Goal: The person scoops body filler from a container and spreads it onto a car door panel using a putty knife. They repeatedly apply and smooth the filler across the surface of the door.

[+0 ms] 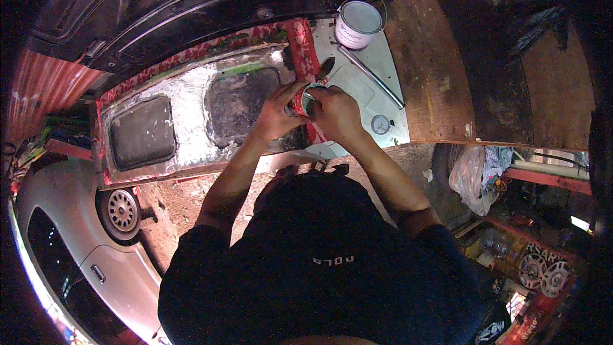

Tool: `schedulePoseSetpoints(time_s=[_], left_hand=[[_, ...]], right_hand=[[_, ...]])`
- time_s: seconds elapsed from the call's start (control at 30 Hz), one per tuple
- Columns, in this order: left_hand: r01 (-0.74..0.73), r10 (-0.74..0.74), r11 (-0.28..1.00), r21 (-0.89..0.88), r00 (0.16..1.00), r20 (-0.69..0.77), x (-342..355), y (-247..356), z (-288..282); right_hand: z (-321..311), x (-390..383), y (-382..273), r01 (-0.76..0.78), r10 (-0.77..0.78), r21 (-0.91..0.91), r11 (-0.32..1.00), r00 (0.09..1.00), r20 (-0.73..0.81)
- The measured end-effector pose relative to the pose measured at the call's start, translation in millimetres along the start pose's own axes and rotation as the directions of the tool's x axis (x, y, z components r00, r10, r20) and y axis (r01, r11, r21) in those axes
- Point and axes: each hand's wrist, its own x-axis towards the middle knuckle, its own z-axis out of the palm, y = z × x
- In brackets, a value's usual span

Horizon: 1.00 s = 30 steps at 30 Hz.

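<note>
Both my hands meet over a sanded car body panel (191,115) with red edges, patches of pale filler and two dark recesses. My left hand (279,114) grips the side of a small round tin (306,99). The fingers of my right hand (336,112) curl over the tin's top and right side, hiding most of it. Just beyond the tin lies a dark spatula-like tool (325,67). The tin sits above the panel's red right-hand strip (305,51).
A larger paint can (357,24) with a white lid and wire handle stands on a white panel (383,70), beside a long metal rod (370,75) and a small round lid (380,124). Wooden boards (440,70) lie right. A silver car (96,243) is parked lower left.
</note>
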Motion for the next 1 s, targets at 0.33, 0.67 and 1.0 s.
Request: schedulePoseSetpoints(time_s=[0.33, 0.67, 1.0], left_hand=[[0.003, -0.003, 1.000, -0.002, 0.999, 0.054, -6.5, -4.2, 2.5], [0.082, -0.082, 0.996, -0.017, 0.996, -0.018, -20.0, -2.8, 12.2], [0.153, -0.151, 0.988, -0.033, 0.988, 0.044, -14.9, 11.8, 7.6]], right_hand=[[1.8, -5.5, 3.2, -0.010, 0.004, 0.049, 0.999, 0.992, 0.125], [-7.6, -17.0, 18.3, -0.146, 0.125, 0.247, 0.958, 0.987, 0.099], [-23.5, -22.0, 9.5, -0.031, 0.034, 0.109, 0.994, 0.999, -0.023]])
